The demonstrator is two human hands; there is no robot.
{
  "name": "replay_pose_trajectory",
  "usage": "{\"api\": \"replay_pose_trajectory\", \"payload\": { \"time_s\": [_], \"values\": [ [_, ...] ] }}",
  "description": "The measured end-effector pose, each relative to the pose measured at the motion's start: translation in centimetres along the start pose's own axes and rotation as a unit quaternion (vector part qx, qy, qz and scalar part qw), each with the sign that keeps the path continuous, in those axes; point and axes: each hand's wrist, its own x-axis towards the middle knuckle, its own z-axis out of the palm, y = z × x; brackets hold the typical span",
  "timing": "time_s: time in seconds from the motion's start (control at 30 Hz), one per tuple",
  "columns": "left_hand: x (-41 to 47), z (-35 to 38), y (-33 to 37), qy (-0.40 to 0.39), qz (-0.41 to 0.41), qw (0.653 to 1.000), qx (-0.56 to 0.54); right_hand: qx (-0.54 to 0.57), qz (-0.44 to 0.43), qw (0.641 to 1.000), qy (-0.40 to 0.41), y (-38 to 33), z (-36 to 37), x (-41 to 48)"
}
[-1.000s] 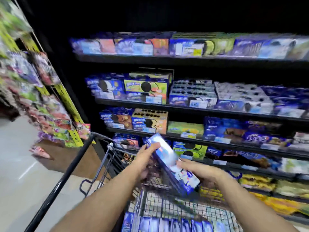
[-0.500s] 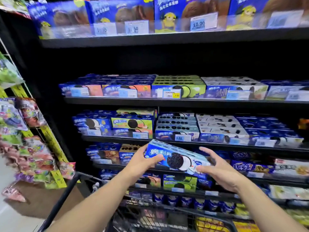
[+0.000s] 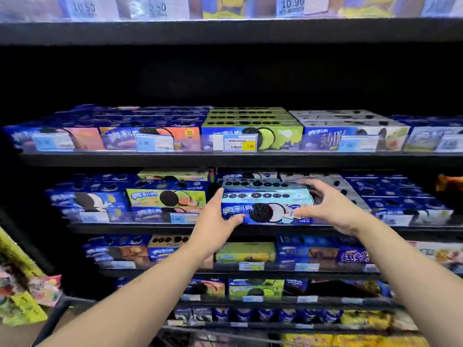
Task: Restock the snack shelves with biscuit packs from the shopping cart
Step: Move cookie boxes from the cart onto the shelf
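A light-blue biscuit pack (image 3: 265, 206) with a dark sandwich cookie printed on its front lies level on a stack of like packs on the second shelf (image 3: 150, 227) from the top that holds stock. My left hand (image 3: 215, 216) grips its left end, thumb on the front face. My right hand (image 3: 328, 206) curls round its right end, fingers over the top edge. Both forearms reach up from the bottom of the view. The shopping cart shows only as a dark rim (image 3: 57, 319) at the lower left.
Black shelves above and below carry rows of blue, green and white biscuit boxes (image 3: 250, 136) with price tags (image 3: 240, 144) along the front edges. Hanging snack bags (image 3: 27, 296) fill a rack at the lower left. The space above the upper row is dark.
Both hands have lifted the pack from over the cart up to the shelf and turned it level onto the stack. The camera has tilted upward, so the cart has dropped almost out of view.
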Motion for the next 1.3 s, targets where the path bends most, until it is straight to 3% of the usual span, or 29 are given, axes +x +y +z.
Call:
{"api": "replay_pose_trajectory", "payload": {
  "time_s": [0.13, 0.3, 0.4, 0.53, 0.67, 0.83, 1.03, 1.2, 1.3],
  "values": [
    [2.3, 1.6, 0.2, 0.051, -0.011, 0.998, 0.023, -0.047, 0.008, 0.999, -0.008, 0.1, -1.2, 3.4],
    [4.3, 2.3, 0.0, 0.074, -0.041, 0.993, 0.077, -0.030, 0.021, 0.999, -0.030, 0.6, -1.1, 6.3],
    [4.4, 2.6, -0.1, 0.085, -0.045, 0.991, 0.091, -0.105, 0.037, 0.993, -0.047, 1.4, 0.0, 6.7],
    [3.4, 3.1, -0.3, 0.105, 0.002, 0.990, 0.095, -0.164, 0.010, 0.986, -0.005, 2.3, 0.2, 5.7],
    [1.7, 3.6, -1.4, 0.121, 0.085, 0.982, 0.117, -0.154, -0.005, 0.987, 0.054, 2.8, 1.1, 3.7],
    [0.0, 4.5, -2.9, 0.134, 0.167, 0.948, 0.234, -0.205, 0.010, 0.977, 0.064, 3.2, 2.7, 3.7],
    [0.2, 4.0, -3.6, 0.084, 0.157, 0.911, 0.373, -0.240, 0.027, 0.969, 0.058, 2.6, 3.9, 3.9],
    [-0.1, 3.8, -3.8, 0.071, 0.146, 0.905, 0.393, -0.273, 0.039, 0.960, 0.054, 2.4, 4.5, 3.6],
    [-0.5, 3.7, -3.8, 0.071, 0.147, 0.911, 0.380, -0.272, 0.029, 0.957, 0.099, 2.4, 5.2, 2.6]
  ]
}}
